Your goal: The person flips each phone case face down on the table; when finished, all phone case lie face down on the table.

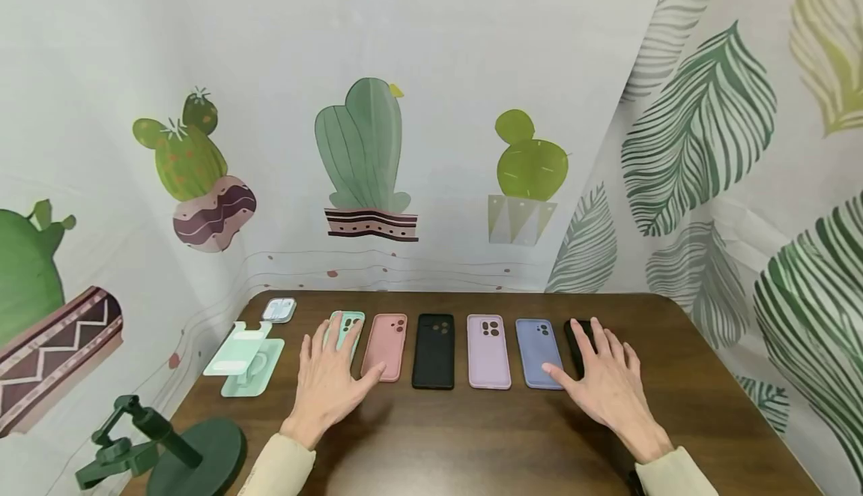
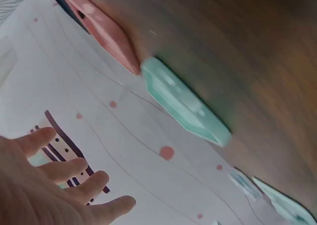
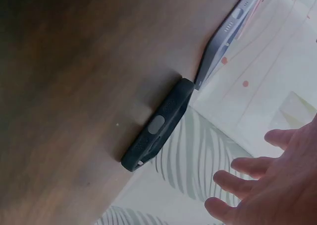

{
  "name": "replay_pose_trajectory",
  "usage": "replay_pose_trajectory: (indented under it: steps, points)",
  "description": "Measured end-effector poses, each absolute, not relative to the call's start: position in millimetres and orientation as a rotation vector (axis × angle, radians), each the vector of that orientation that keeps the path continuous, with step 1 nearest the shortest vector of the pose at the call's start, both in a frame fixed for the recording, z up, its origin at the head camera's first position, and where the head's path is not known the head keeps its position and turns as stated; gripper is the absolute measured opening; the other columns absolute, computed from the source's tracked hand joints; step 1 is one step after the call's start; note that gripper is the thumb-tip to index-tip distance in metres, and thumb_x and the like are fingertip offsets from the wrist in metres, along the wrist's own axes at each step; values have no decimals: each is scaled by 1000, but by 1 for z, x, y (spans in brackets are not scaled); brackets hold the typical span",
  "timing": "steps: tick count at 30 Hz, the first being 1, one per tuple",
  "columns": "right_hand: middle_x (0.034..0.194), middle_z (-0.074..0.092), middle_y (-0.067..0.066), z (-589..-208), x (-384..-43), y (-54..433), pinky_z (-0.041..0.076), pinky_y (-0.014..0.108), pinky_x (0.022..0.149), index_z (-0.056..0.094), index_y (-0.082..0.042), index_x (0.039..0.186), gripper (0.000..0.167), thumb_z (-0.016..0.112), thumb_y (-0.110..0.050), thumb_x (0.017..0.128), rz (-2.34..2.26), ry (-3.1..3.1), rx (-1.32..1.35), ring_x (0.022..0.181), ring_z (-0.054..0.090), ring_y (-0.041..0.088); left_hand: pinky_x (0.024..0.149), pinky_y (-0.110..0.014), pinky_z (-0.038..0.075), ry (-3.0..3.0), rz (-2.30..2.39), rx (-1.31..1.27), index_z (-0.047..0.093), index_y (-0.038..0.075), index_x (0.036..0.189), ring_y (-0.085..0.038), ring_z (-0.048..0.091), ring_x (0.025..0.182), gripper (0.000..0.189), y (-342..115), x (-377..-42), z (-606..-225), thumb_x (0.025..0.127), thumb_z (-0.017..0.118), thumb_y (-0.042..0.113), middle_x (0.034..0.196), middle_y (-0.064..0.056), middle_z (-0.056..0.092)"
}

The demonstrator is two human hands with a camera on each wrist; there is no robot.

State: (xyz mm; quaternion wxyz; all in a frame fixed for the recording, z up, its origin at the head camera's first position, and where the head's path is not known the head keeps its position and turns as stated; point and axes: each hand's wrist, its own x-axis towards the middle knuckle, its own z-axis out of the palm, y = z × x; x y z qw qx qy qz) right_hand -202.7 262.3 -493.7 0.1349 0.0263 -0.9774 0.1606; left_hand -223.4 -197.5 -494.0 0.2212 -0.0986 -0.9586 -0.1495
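The left hand (image 1: 330, 391), fingers spread apart, is held above the mint phone case (image 2: 185, 101); the right hand (image 1: 610, 389), likewise spread, above the rightmost black phone case (image 3: 158, 126). Both cases are placed at opposite ends of a spaced row (image 1: 488, 354). The table's (image 1: 472, 443) far edge is seen just behind; more wood is shown nearside.

1. Mint-green rectangular plastic phone case (image 2: 183, 97), near left fingers (image 1: 333, 340): smooth, slight sheen.
2. Black rectangular rubbery-looking phone case (image 3: 169, 107), near right fingers (image 1: 599, 339): matt.
3. Dark-brown wood-grain tabletop (image 1: 485, 428), below fingers: smooth, dull gloss.
4. White cactus-printed cloth backdrop (image 1: 458, 46), beyond fingers: matt, wrinkled.
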Motion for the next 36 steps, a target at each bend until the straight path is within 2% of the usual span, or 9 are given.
replay_pose_trajectory:
  steps: [4, 7, 11, 14, 17, 21, 23, 27, 36]
  points:
    - [167, 41, 33, -490, -200, 264, 29, 77, 110, 40, -9, 166, 95, 64, -72, 99, 508, -2812, 66, 146, 42, 59, 122, -75, 37, -2628, -501, -238, 62, 13, 151, -50, 45, 151, 76, -186, -220, -490, 88, 79, 51, 169, -21, 46]
    - [156, 52, 35, -485, -197, 265, 35, 76, 106, 45, -5, 162, 88, 64, -67, 102, 558, -2791, 42, 138, 50, 58, 114, -70, 44, -2592, -583, -211, 67, 8, 142, -48, 51, 144, 66, -176, -219, -489, 86, 82, 39, 163, -21, 52]
    - [142, 63, 34, -478, -191, 271, 46, 72, 103, 52, -1, 156, 79, 64, -60, 105, 657, -2753, -4, 130, 57, 55, 96, -57, 55, -2515, -661, -204, 74, 5, 130, -39, 61, 123, 53, -156, -219, -487, 84, 85, 29, 138, -18, 68]
    - [128, 72, 25, -476, -187, 276, 57, 60, 86, 59, -1, 149, 65, 68, -50, 106, 712, -2682, -45, 113, 68, 44, 80, -51, 60, -2475, -703, -199, 77, 8, 124, -33, 65, 110, 44, -139, -218, -488, 85, 84, 27, 120, -13, 71]
    - [103, 77, 12, -476, -185, 278, 54, 40, 65, 72, -2, 132, 42, 76, -32, 102, 724, -2561, -67, 87, 72, 27, 67, -47, 60, -2453, -727, -213, 78, 11, 117, -29, 69, 95, 34, -123, -216, -490, 88, 82, 27, 107, -9, 72]
    - [78, 73, 2, -476, -184, 283, 45, 30, 57, 80, -4, 103, 11, 78, -10, 94, 715, -2447, -81, 66, 61, 13, 58, -35, 54, -2428, -748, -265, 80, 14, 102, -18, 67, 71, 18, -103, -213, -494, 88, 81, 26, 90, -4, 73]
    - [74, 72, 1, -476, -184, 287, 46, 31, 57, 80, -6, 94, 4, 77, -6, 93, 718, -2449, -101, 64, 60, 12, 56, -28, 50, -2420, -751, -293, 80, 16, 92, -12, 62, 64, 9, -93, -212, -496, 87, 80, 24, 81, -1, 71]
    - [72, 73, 2, -474, -186, 298, 48, 37, 60, 79, -5, 88, 10, 72, -5, 95, 739, -2555, -133, 64, 61, 16, 56, -23, 46, -2422, -728, -356, 76, 19, 78, -7, 61, 61, 7, -70, -213, -499, 84, 80, 19, 71, 6, 67]
    - [82, 78, 11, -478, -189, 315, 55, 49, 68, 79, -2, 89, 13, 70, -9, 96, 757, -2726, -204, 76, 72, 32, 52, -27, 50, -2557, -680, -498, 79, 23, 79, -10, 68, 64, 7, 2, -213, -494, 84, 80, 18, 72, 11, 73]
